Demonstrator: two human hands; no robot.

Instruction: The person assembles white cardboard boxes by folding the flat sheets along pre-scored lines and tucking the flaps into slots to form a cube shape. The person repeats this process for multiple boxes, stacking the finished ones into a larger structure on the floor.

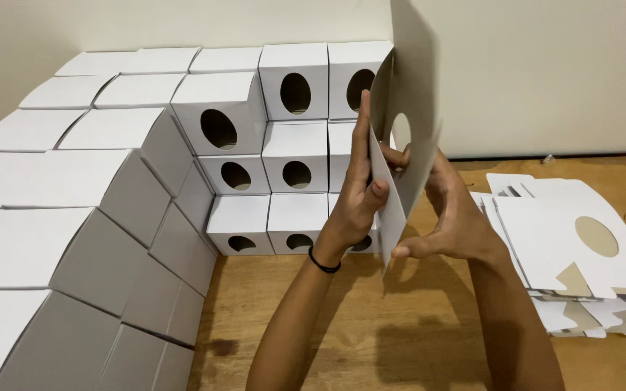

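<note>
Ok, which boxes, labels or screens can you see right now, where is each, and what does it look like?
Box blank: held upright at centre between left hand and right hand; white card, round cut-out.
Stacked boxes: against the wall, centre-left; white cubes with oval holes, in stepped rows.
Side boxes: left, running towards the camera; white tops, grey-shaded sides.
Flat blanks: pile on the wooden floor, right; white with oval holes.
No labels or screens visible.

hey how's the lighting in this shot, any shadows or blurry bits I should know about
Head view: soft, even light, no harsh glare; the arms cast dark shadows on the wooden floor; the stacked white boxes are sharp; the flat carton, held between left hand and right hand, is slightly soft at its edges and cut off at the top.
</note>
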